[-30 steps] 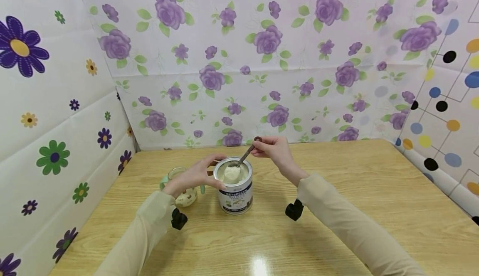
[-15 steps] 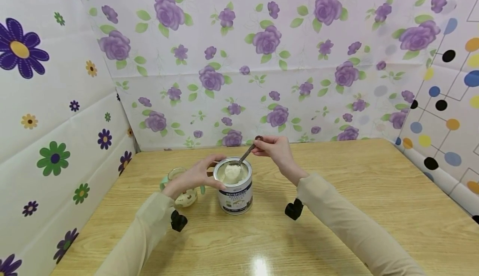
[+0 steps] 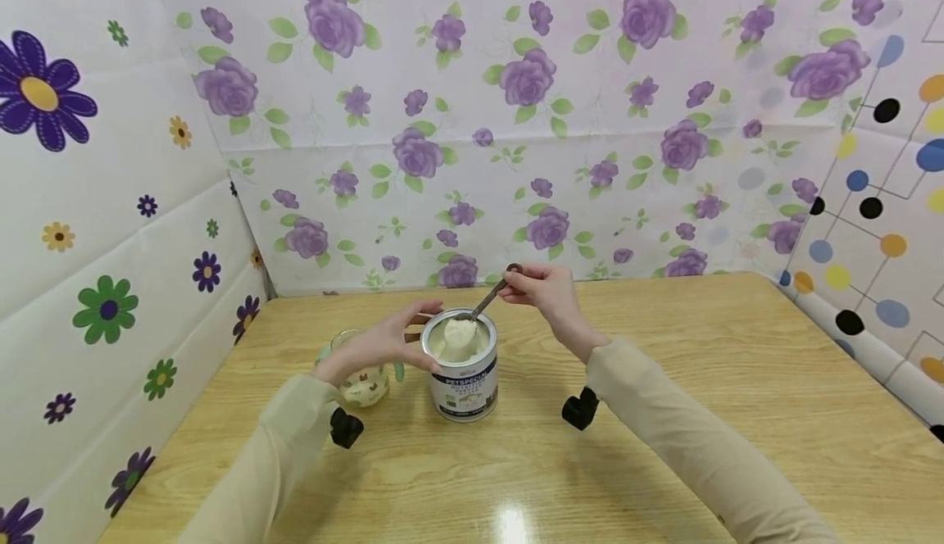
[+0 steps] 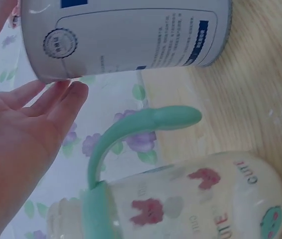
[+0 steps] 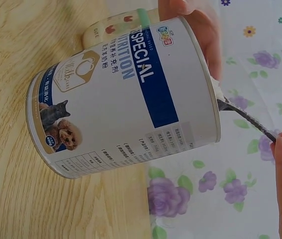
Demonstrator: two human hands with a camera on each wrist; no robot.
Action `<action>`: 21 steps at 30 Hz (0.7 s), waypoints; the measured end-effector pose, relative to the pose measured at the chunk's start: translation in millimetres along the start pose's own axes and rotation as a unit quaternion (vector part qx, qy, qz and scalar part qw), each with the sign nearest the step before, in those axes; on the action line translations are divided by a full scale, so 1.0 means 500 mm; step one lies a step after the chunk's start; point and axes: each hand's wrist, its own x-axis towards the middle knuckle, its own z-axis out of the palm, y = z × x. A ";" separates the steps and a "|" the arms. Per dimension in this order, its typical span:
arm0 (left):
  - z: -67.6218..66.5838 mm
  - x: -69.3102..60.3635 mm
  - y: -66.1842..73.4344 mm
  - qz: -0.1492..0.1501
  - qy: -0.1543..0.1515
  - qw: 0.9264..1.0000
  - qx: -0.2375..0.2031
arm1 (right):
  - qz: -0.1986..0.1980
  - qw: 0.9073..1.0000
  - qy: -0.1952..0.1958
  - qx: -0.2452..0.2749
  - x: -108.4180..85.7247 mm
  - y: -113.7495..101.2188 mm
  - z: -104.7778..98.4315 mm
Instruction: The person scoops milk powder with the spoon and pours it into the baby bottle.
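A white and blue can of milk powder (image 3: 463, 392) stands upright on the table with its top open. My left hand (image 3: 387, 346) holds it near the rim, thumb in front and fingers behind. In my right hand (image 3: 546, 292) the handle of a dark metal spoon (image 3: 490, 297) is pinched between thumb and fingers. Its bowl carries a heap of pale powder (image 3: 460, 333) at the can's mouth. Behind my left wrist stands a clear baby bottle (image 4: 168, 204) with an uncovered neck, red prints and a green handle (image 4: 131, 124).
All of this stands on a wooden table (image 3: 664, 380). Flower-patterned cloth (image 3: 472, 118) hangs along the back edge, with more patterned cloth at the left and right sides.
The spoon and my right hand have risen slightly, and more of the powder heap shows. My left hand has shifted a little to the left. The can has stayed in place.
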 end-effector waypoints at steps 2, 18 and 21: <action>-0.005 -0.004 0.004 0.006 0.001 1.000 -0.009 | 0.001 1.000 0.001 -0.001 0.000 -0.001 0.000; -0.075 -0.052 0.012 0.017 0.045 0.998 0.033 | 0.022 1.000 0.015 0.010 0.017 -0.021 0.012; -0.083 -0.066 0.007 0.009 0.054 0.998 0.034 | 0.027 1.000 0.015 0.006 0.020 -0.026 0.017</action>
